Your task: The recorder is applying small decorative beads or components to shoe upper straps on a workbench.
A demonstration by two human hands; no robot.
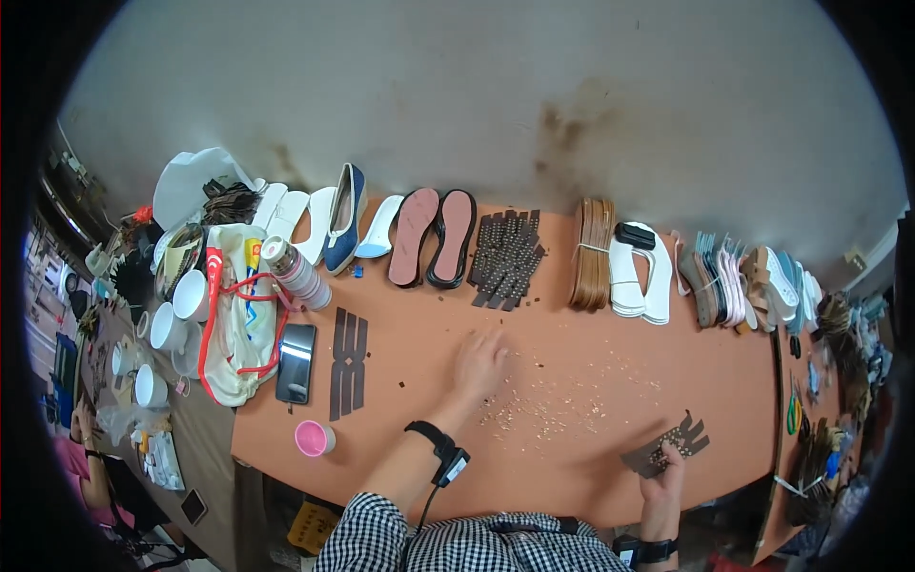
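- Head view: the right hand [664, 474] is clamped on a dark strap piece [651, 459] dotted with small studs, over the near right part of the bench [720, 381].
- The left hand [479, 365] is down at the bench top, fingers curled; whether they pinch anything, I cannot tell.
- Loose pale studs [543, 410] lie scattered between the hands.
- Beyond the left hand is a pile of studded straps [510, 257], beside two pink-topped soles [454, 238].
- Left of that hand are a phone [295, 362] and a pink cup [313, 438].

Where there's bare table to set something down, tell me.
Bare: between the pink cup and left forearm; also between the grey soles and the brown strap piece in the right hand. Crowded: the back, around the pink soles, and the middle, strewn with small bits.
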